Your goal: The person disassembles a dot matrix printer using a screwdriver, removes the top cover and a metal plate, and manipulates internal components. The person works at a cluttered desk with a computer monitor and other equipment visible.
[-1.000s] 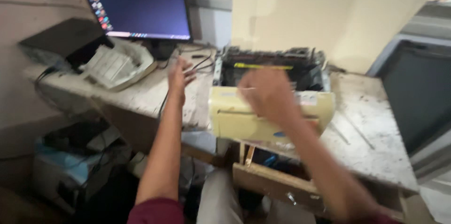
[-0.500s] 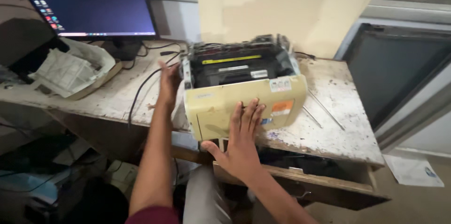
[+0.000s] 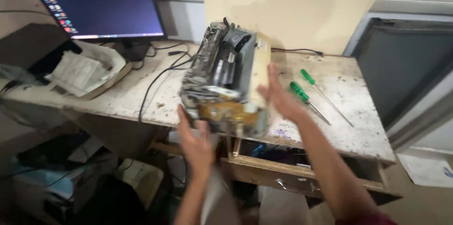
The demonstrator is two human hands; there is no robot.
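Observation:
A dismantled cream printer (image 3: 226, 79) stands tipped up on its side on the stained white table (image 3: 349, 126), its grey inner mechanism facing left. My right hand (image 3: 278, 95) presses flat against its cream right panel. My left hand (image 3: 193, 142) sits at the lower front edge of the printer, fingers spread, supporting it. The image is motion-blurred around both hands.
Two green-handled screwdrivers (image 3: 304, 94) lie on the table right of the printer. A monitor (image 3: 96, 5) stands at the back left, with a pile of printer parts (image 3: 85, 69) and black cables (image 3: 155, 76) beside it. An open drawer (image 3: 292, 178) hangs below the table.
The printer has been turned from lying flat to standing on its side. My right hand moved from its front face to its right panel; my left hand moved from behind it to its lower front.

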